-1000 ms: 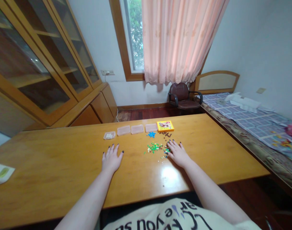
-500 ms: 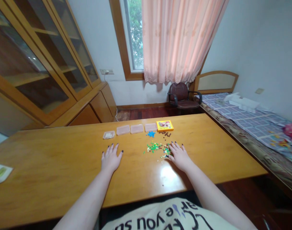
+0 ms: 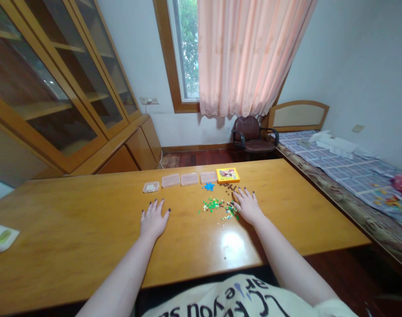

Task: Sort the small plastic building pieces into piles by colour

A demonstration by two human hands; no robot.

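My left hand (image 3: 153,220) lies flat on the wooden table (image 3: 88,229), fingers spread and holding nothing. To the right, my right hand (image 3: 248,206) rests with its fingers apart at the edge of the small scattered pieces, close to the brown pieces (image 3: 229,186). Beside its thumb is a loose mix of green pieces (image 3: 213,204), with white and brown ones among them. A small heap of blue pieces (image 3: 208,187) sits farther back. Behind the brown pieces lies a yellow box (image 3: 228,175) with a printed picture.
Several shallow clear plastic trays (image 3: 189,178) stand in a row along the far side, the leftmost tray (image 3: 151,187) with something white inside. A white object (image 3: 2,238) lies at the left edge. Beyond the table are a brown armchair (image 3: 250,134) and a bed (image 3: 336,163).
My right hand has shifted slightly forward and right, toward the brown pieces, uncovering more of the mixed pieces. My left hand has stayed in place. The view has tilted a little.
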